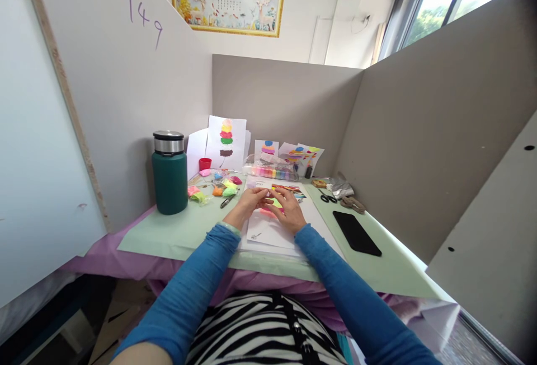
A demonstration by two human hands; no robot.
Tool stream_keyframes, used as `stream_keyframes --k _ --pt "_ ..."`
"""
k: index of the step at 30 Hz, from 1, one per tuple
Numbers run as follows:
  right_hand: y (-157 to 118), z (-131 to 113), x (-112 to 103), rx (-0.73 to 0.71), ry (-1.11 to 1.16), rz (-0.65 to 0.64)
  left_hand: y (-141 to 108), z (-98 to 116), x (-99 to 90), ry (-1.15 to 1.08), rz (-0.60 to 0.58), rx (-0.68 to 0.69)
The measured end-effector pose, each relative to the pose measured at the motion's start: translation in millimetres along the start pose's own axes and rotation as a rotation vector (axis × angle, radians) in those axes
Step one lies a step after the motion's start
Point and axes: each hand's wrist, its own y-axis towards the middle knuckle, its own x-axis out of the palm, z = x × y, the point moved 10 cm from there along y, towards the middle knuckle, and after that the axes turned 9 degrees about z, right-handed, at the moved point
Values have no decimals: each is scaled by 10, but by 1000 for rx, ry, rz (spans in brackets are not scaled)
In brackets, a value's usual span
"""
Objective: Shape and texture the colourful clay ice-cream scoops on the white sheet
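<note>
My left hand (251, 204) and my right hand (289, 211) meet over a white sheet of paper (271, 236). Their fingertips come together in a pinch, and whatever small bit sits between them is too small to make out. Beneath the fingers the sheet carries yellow-green and pink colour (277, 204), partly covered by the hands. A small dark mark shows near the sheet's lower left. Just behind the right hand lie several coloured sticks, perhaps pencils (289, 189). Left of the left hand is a dark pen-like tool (227, 201).
Bags of bright soft clay (229, 186) lie at left, with a red cup (205, 163) and a green bottle (170, 174). Painted cards (226, 141) and a clear case of colours (272, 171) stand behind. Scissors (328, 198) and a black phone (356, 233) lie right. Grey partitions enclose the table.
</note>
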Motion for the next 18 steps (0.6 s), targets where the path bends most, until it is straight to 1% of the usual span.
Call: stream_keyframes --k 2,6,8,10,15,18 --pt "1 -2 -2 2 2 -1 6 14 -66 4 78 -5" --pt "-6 1 5 3 1 -1 7 -20 -82 52 105 -39" --pt "-10 8 13 4 -2 -6 10 -53 -67 73 85 -57" --pt "-12 15 20 7 -7 -12 16 -68 -31 66 37 -55" --pt "-12 16 31 7 -26 -24 17 -28 41 -19 -56 -2" --pt "-13 0 38 -7 -31 -32 -19 -38 115 -61 -101 -30"
